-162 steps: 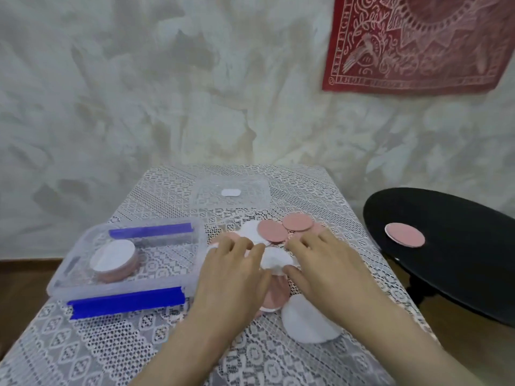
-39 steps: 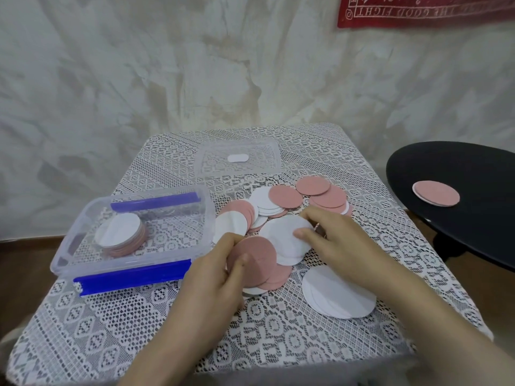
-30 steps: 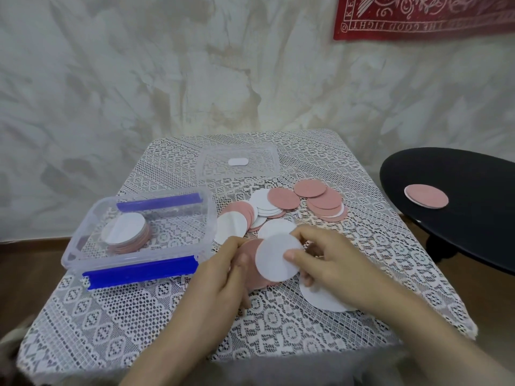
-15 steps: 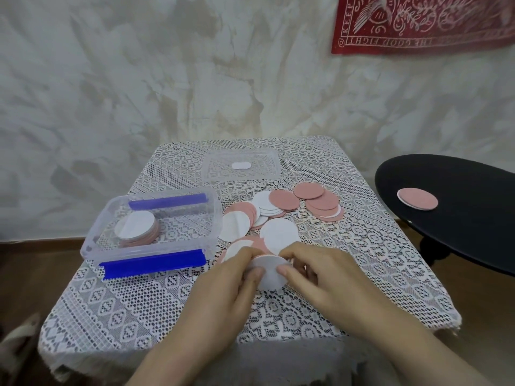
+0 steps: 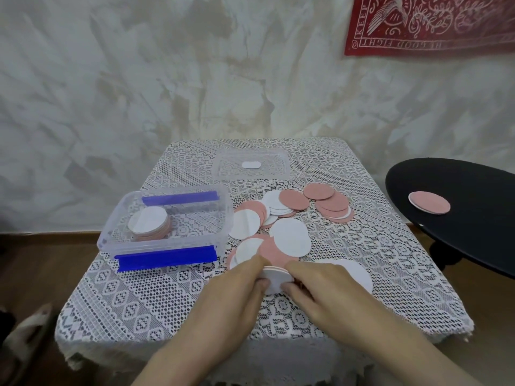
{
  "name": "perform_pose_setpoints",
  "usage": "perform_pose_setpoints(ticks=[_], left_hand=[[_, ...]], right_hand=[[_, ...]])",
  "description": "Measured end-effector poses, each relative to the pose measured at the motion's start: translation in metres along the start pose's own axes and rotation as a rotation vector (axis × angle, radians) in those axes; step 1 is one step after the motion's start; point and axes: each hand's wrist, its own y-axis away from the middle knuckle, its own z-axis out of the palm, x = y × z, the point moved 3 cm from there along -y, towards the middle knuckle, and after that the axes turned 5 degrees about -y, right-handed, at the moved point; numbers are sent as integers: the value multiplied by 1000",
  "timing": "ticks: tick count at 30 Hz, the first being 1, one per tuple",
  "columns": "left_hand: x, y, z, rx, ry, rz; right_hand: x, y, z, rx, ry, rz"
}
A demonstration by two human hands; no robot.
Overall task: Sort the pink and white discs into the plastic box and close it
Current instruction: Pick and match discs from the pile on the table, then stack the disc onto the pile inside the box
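Between my left hand [image 5: 237, 296] and my right hand [image 5: 323, 293] I hold a small stack of discs [image 5: 276, 277], white face up, near the table's front middle; both hands pinch its edges. Behind them several loose pink and white discs [image 5: 289, 238] lie scattered, with more pink discs [image 5: 331, 204] farther back right. The clear plastic box [image 5: 223, 218] with blue clips stands open at the left and holds a disc stack [image 5: 150, 224] with a white face on top. Its clear lid [image 5: 273, 174] lies flat at the table's back.
A lace cloth [image 5: 167, 296] covers the small table. A black round side table [image 5: 473, 218] at the right carries one pink disc [image 5: 429, 201]. A red hanging [image 5: 429, 23] is on the wall. A slipper [image 5: 25, 338] lies on the floor at the left.
My right hand lifted a white disc and brought it toward me onto the stack in my left hand. Both hands now pinch that stack lower and nearer the front edge.
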Motion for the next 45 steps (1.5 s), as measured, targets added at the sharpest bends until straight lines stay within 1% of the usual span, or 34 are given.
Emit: perform_pose_setpoints(ticks=[3,6,9,11,17,20,23,28,31,34,36,41,43,45], left_hand=[[-3,1,-5,25,30,-16],[-7,1,-4,-1,21,-22],[-12,2,-10,14,67,-37],[-16,3,-20,41,93,-42],[-34,9,-63,171,120,-86],[-52,12,-86,239,176,-135],[-75,16,-102,276,180,-204],[-110,22,-126,300,116,-300],[-127,27,-138,358,72,-350],[-141,30,-146,434,12,-426],[-148,29,-147,411,-30,-476],[-153,20,-139,250,-57,-561],[-154,19,-138,238,-50,-574],[-155,18,-138,243,-60,-574]], right_hand=[[-2,0,0,91,-76,-24],[-4,-2,7,67,-60,-18],[-8,-8,7,114,-89,-17],[-14,-13,4,149,-142,-17],[-49,-42,-3,261,-219,-105],[-70,-65,-1,241,-259,-106],[-85,-93,3,224,-293,-96],[-103,-135,19,166,-370,-64],[-110,-158,25,121,-393,-46],[-110,-179,27,103,-491,-18],[-108,-194,29,72,-512,33],[-108,-223,42,-7,-428,115],[-108,-230,49,-46,-383,138],[-109,-234,53,-79,-262,138]])
